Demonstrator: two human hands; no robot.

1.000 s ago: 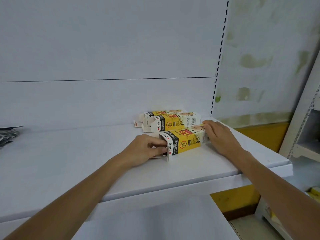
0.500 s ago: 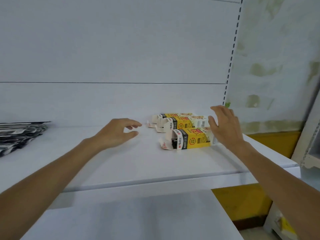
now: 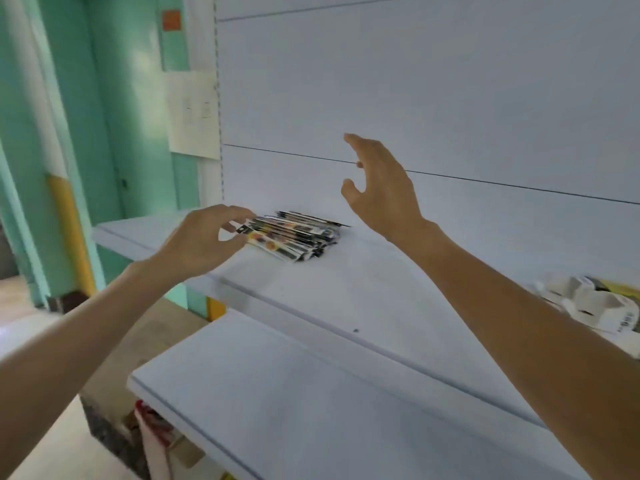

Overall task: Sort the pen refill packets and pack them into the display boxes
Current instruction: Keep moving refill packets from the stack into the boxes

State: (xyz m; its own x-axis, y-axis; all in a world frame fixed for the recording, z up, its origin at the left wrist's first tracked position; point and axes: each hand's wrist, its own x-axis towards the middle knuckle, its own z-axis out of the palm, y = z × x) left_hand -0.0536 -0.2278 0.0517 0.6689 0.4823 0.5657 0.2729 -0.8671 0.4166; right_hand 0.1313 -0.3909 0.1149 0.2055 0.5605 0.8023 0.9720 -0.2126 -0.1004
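A stack of black, white and orange pen refill packets [image 3: 294, 237] lies on the white shelf [image 3: 346, 292] against the back panel. My left hand [image 3: 204, 240] hovers at the stack's left end, fingers loosely curved, fingertips at or just short of the top packets; contact cannot be told through the blur. My right hand [image 3: 377, 185] is raised above and to the right of the stack, fingers spread, holding nothing. The yellow and white display boxes [image 3: 588, 306] show only partly at the right edge of the shelf.
A lower white shelf [image 3: 277, 403] juts out below. Left of the shelving stands a green wall [image 3: 104, 133] with a yellow stripe. A paper sheet [image 3: 192, 112] hangs by the shelf's upright. Boxes sit on the floor under the lower shelf.
Both hands have let go of the display box and swung left. The view has turned left with them, so the packet stack is now central and the boxes sit at the right edge.
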